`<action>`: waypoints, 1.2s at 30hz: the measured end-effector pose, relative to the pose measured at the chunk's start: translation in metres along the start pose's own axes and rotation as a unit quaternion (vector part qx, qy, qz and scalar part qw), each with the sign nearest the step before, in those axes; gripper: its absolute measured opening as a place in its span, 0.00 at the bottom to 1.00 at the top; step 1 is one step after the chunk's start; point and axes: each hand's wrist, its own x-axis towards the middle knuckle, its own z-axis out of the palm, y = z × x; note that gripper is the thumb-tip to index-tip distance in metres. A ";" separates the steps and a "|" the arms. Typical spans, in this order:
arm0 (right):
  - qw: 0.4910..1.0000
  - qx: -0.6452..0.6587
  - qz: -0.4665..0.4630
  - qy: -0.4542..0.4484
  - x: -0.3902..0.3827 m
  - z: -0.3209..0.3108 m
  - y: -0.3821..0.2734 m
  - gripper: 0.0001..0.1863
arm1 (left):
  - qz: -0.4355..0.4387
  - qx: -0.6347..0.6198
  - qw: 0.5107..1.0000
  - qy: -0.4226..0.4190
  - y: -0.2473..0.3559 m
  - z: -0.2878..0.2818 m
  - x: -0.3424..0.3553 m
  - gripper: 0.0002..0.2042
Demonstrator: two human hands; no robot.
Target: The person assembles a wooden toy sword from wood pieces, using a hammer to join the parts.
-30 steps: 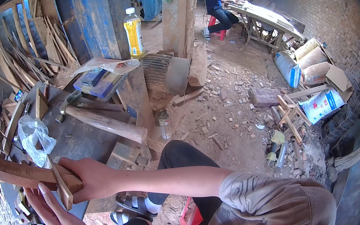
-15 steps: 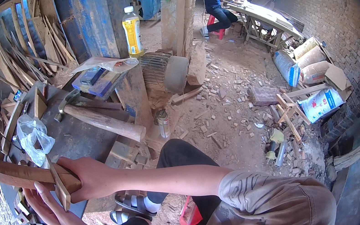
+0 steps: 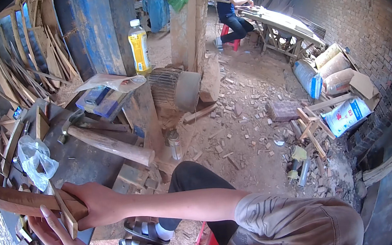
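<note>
Well, your hold looked much the same as it had a second earlier; it was your view that had shifted, so that the yellow bottle (image 3: 139, 52), well ahead and to the right of your grip, and the wooden-handled tool (image 3: 111, 145), between grip and bottle, sat lower and further left in it. Your right hand (image 3: 96, 201) was closed on the near end of the curved wooden piece (image 3: 14, 199); your left hand (image 3: 65, 241) lay just below, its fingers nearly straight against the lower edge, and I couldn't tell whether they were squeezing it. The piece ran leftward from your grip, thick and gently bowed, its upper face dark brown and its near side paler. A thin slat (image 3: 66, 213) crossed it right beside your right hand's fingers. A crumpled clear bag (image 3: 39, 164) lay just beyond the piece, on the dark tabletop (image 3: 79, 161).
</note>
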 end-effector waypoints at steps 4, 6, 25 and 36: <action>1.000 0.007 0.004 -0.003 0.001 0.002 0.000 0.37 | -0.007 0.022 1.000 0.004 0.008 -0.001 0.000 0.33; 1.000 0.009 0.002 -0.001 0.000 -0.002 0.001 0.37 | -0.007 0.015 1.000 0.005 0.004 0.002 0.000 0.33; 1.000 0.011 -0.012 0.002 0.000 0.002 0.001 0.38 | -0.016 0.010 1.000 0.020 0.006 -0.002 -0.001 0.34; 1.000 0.007 -0.013 0.007 -0.001 0.002 0.001 0.38 | -0.011 0.014 1.000 0.015 0.008 -0.001 -0.001 0.34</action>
